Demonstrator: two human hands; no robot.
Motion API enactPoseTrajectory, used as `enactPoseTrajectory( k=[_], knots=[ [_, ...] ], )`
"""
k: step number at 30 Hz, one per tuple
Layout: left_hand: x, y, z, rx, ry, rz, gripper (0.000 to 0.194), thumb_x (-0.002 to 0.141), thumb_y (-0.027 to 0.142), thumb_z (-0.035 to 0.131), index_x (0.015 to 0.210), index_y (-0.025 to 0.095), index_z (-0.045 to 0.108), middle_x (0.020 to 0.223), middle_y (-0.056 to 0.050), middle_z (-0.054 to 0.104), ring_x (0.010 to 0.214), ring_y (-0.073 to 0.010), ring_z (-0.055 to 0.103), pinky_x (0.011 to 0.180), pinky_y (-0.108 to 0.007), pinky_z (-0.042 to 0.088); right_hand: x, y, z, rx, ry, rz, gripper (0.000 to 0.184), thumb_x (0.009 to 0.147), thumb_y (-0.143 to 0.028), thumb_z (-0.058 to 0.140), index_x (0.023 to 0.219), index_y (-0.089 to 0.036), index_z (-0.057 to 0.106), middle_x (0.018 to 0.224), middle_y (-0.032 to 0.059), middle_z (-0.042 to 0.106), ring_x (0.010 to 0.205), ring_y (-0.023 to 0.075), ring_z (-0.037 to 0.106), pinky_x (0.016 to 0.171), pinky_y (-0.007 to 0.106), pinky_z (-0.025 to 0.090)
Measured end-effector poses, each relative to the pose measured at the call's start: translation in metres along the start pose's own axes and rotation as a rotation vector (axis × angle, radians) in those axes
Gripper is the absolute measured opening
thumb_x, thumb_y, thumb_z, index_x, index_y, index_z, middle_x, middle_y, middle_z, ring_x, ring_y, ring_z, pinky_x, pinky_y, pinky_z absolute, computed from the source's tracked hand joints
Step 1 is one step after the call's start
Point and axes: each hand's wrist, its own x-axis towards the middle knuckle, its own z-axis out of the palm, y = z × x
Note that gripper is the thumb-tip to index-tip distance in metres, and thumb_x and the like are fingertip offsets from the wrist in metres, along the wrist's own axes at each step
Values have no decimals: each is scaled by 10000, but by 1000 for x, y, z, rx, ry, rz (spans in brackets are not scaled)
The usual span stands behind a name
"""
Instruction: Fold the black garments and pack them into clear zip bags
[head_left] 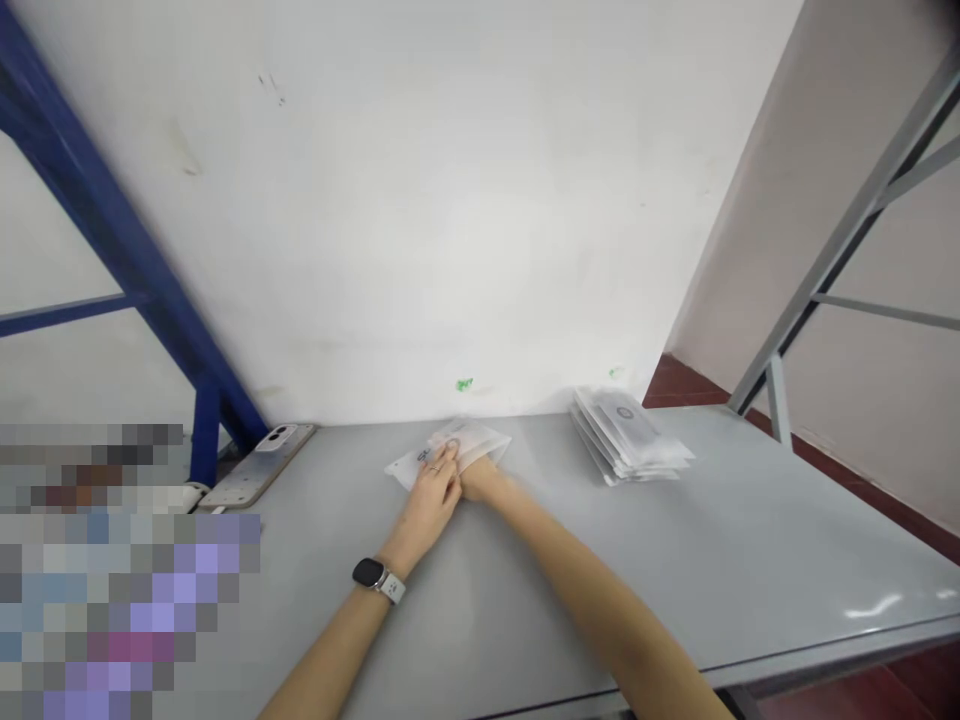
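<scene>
A frosted, translucent plastic bag (474, 438) with dark printing lies at the table's back edge near the wall. My left hand (436, 482), wearing a ring and a watch (379, 578) at the wrist, grips the bag's near side with bent fingers. My right hand (478, 480) reaches into the bag's mouth, or beneath its top layer; which of the two I cannot tell. Its fingers are hidden by the plastic, so whatever they hold does not show. To the right sits a stack of similar flat frosted bags (630, 435), the top one bearing a round dark mark.
On the grey table (750, 540), a phone (259, 468) lies at the back left, close to a blue metal post (150, 260). A blurred-out area covers the left side. Behind stands a white wall panel (465, 200); a grey metal frame (832, 250) rises at right.
</scene>
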Motion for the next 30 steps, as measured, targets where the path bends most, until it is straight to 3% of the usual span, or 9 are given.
enactPoseTrajectory(
  k=[4, 7, 10, 14, 17, 20, 22, 25, 30],
  knots=[
    [-1, 2, -12, -37, -52, 109, 153, 863, 185, 464, 714, 198, 495, 1427, -123, 487, 1372, -225, 367, 1109, -466, 339, -23, 3, -9, -1, -12, -47, 401, 886, -228, 535, 1272, -120, 553, 1426, 119, 468, 1362, 249, 349, 1157, 381, 219],
    [-3, 5, -28, -59, -158, 184, 120, 815, 258, 594, 745, 213, 507, 1393, -86, 522, 1347, -228, 392, 1102, -460, 347, -64, 7, -24, 0, 6, 20, 479, 956, -321, 453, 1370, -79, 442, 1464, 174, 399, 1386, 253, 307, 1137, 403, 274],
    [-7, 6, -45, -23, -235, 210, 157, 723, 253, 691, 799, 224, 556, 1361, -56, 543, 1319, -264, 404, 1085, -480, 350, -110, 10, -44, -18, -37, 66, 567, 966, -366, 440, 1451, -100, 313, 1487, 170, 363, 1394, 256, 290, 1130, 441, 279],
    [-12, 3, -55, 65, -238, 230, 113, 730, 192, 644, 810, 243, 584, 1153, -30, 629, 1150, -259, 519, 979, -428, 416, -143, 8, -66, -52, -12, 121, 362, 948, -230, 463, 1305, -183, 503, 1317, 117, 539, 1208, 233, 494, 1024, 409, 385],
    [-15, 1, -53, 128, -222, 261, 104, 805, 167, 522, 769, 249, 576, 892, -14, 642, 939, -225, 579, 825, -357, 450, -136, -2, -67, -82, 63, 95, 261, 944, -198, 472, 1188, -206, 563, 1095, 87, 624, 996, 214, 573, 887, 380, 437],
    [-16, 2, -49, 173, -200, 267, 199, 872, 192, 435, 719, 235, 555, 774, -21, 606, 816, -219, 566, 734, -352, 433, -112, -17, -54, -142, 89, -11, 182, 955, -213, 474, 1102, -193, 579, 971, 72, 627, 912, 212, 569, 789, 355, 441],
    [-16, 4, -48, 199, -199, 276, 242, 880, 176, 414, 675, 223, 532, 742, -26, 591, 788, -218, 553, 715, -356, 422, -95, -29, -42, -201, 90, -91, 148, 965, -203, 453, 994, -174, 595, 893, 64, 614, 847, 205, 562, 729, 336, 434],
    [-15, 6, -48, 224, -222, 296, 243, 850, 135, 441, 630, 215, 507, 716, -28, 583, 767, -214, 538, 677, -349, 408, -76, -42, -30, -277, 103, -170, 252, 970, -112, 374, 854, -164, 592, 792, 49, 589, 751, 185, 541, 669, 314, 417],
    [-14, 13, -47, 199, -268, 309, 238, 811, 101, 493, 598, 207, 493, 736, -18, 604, 864, -223, 539, 745, -365, 403, -75, -39, -33, -305, 51, -200, 309, 973, -78, 336, 841, -185, 595, 789, 27, 607, 754, 175, 544, 681, 303, 418]
  ],
)
